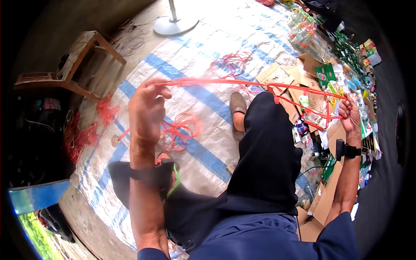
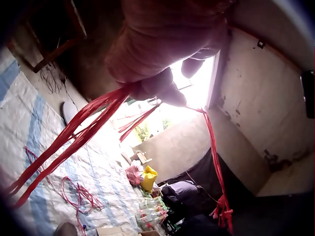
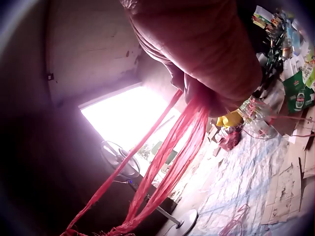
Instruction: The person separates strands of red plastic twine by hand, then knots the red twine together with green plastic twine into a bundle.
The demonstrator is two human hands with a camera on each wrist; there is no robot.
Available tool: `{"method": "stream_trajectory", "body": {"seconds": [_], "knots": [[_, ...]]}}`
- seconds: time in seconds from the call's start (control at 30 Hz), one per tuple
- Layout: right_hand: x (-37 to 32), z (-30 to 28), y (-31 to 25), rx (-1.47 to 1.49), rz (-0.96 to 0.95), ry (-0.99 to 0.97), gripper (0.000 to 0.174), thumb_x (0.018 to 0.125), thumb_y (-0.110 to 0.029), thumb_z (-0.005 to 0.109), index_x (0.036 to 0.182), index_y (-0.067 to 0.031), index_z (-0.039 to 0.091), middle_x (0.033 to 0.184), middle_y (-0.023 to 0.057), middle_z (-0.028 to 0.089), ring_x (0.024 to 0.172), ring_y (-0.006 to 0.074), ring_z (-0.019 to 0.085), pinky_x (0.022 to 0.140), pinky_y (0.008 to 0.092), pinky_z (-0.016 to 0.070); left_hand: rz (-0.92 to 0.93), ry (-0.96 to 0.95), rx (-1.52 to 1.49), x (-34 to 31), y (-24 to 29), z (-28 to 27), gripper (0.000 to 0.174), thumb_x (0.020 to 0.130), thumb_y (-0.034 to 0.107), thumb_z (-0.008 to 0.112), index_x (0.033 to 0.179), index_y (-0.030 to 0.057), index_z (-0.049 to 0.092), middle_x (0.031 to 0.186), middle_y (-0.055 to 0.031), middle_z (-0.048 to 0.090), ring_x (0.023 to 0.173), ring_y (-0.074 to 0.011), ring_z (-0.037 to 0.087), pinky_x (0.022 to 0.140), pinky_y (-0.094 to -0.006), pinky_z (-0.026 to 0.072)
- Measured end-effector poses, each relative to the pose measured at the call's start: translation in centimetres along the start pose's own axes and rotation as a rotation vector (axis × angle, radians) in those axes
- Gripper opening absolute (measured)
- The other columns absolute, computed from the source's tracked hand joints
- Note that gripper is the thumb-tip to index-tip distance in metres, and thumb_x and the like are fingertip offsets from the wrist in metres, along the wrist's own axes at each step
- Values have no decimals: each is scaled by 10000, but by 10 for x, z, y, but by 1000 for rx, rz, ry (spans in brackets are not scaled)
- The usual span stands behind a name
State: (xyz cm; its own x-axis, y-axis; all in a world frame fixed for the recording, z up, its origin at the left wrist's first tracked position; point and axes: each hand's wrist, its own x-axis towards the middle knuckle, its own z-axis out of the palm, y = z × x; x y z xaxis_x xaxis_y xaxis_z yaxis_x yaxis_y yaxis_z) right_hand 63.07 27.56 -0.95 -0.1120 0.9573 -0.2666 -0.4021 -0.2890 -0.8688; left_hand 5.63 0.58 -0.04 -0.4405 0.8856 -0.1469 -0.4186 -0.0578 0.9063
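Note:
A bundle of red plastic twine (image 1: 234, 81) stretches across the front of the body, between the two raised hands. At its left end, the left hand (image 1: 147, 108) pinches the strands with curled fingers. The right hand (image 1: 351, 115) grips the other end, where the strands spread into a loop below the fingers. A knot (image 1: 276, 99) shows in the twine above the raised knee. In the left wrist view, strands (image 2: 74, 130) run from under the fingers, and a knotted length (image 2: 224, 214) hangs at right. Several strands (image 3: 167, 162) come down from the hand in the right wrist view.
A white and blue striped tarp (image 1: 208, 173) covers the floor, with loose tangles of red twine (image 1: 180, 130) on it. Flattened cardboard (image 1: 277, 74) and bottles lie heaped at right. A fan base (image 1: 175, 26) stands at the back, a wooden stool (image 1: 80, 56) at left.

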Motion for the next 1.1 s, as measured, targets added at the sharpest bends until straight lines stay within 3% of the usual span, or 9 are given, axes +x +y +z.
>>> {"method": "stream_trajectory", "body": {"seconds": [0.3, 0.6, 0.93, 1.0, 1.1], "knots": [[5, -10, -5, 83, 16, -42, 187, 1022, -142, 558, 1124, 10, 596, 699, -32, 441, 514, 45, 319, 391, 194, 253, 5, 23, -50, 2, -3, 1, 323, 920, 225, 506, 1142, 22, 625, 926, -44, 621, 590, -26, 380, 515, -174, 292], [22, -21, -12, 165, -25, -98, 201, 1026, -129, 544, 1139, 29, 594, 854, 61, 618, 526, 66, 371, 445, 214, 297, 82, 110, 224, 2, -11, 10, 226, 987, 126, 522, 1142, 10, 638, 938, -71, 673, 500, 4, 317, 432, -174, 241], [34, -15, -8, 162, -20, -86, 194, 1012, -116, 568, 1156, 12, 592, 894, 61, 645, 536, 65, 396, 457, 214, 329, 151, 79, 319, 1, -16, 7, 192, 998, 105, 537, 1113, 42, 678, 912, -41, 693, 505, 13, 353, 439, -169, 259], [32, -11, -7, 11, -85, 11, 201, 1005, -120, 581, 1167, 0, 593, 890, 39, 645, 545, 59, 427, 467, 205, 350, 169, 65, 347, 1, -16, 9, 196, 996, 99, 536, 1118, 40, 678, 907, -44, 693, 505, 12, 355, 440, -167, 264], [27, -3, 2, -231, -97, -14, 217, 982, -161, 623, 1167, -49, 604, 888, 5, 650, 613, 47, 494, 537, 213, 422, 234, 21, 409, 0, -16, 12, 214, 991, 86, 531, 1139, 38, 677, 896, -53, 693, 508, 13, 359, 446, -163, 276]]}}
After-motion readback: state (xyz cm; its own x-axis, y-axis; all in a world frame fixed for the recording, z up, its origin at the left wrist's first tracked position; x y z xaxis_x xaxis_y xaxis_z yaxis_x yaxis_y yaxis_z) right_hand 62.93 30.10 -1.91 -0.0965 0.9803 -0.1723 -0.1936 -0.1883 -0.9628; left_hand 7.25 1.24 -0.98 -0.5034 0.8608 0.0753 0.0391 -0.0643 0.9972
